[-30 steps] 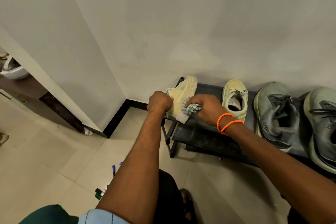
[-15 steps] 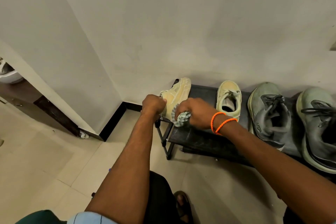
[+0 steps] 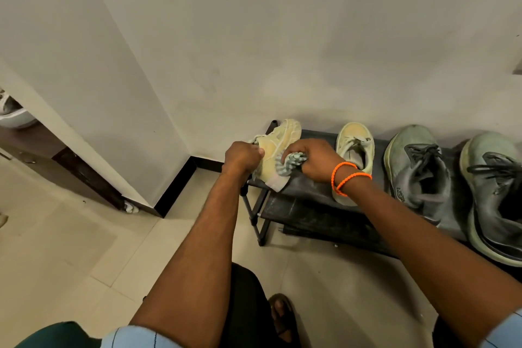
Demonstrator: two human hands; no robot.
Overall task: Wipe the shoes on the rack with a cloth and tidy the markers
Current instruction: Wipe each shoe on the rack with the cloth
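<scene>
The pale yellow sneaker at the left end of the black shoe rack is tipped onto its side, sole turned toward the wall and heel hanging just past the rack's front left corner. The left hand grips it at the collar, fingers curled round the opening edge. The right hand, with two orange bracelets on its wrist, is closed round a bunched grey-green cloth, which is pressed against the sneaker's upturned side. Its mate, a second pale yellow sneaker, stands upright on the top shelf just to the right of the right hand, toe toward the wall. Further right sit two grey running shoes with dark laces, one beside the yellow sneaker and the other at the frame's right edge, both upright, toes to the wall. The rack stands on a light tiled floor against a plain wall with a dark skirting board in the corner. A sandalled foot shows at the bottom between the two forearms. No markers can be made out in this view.
</scene>
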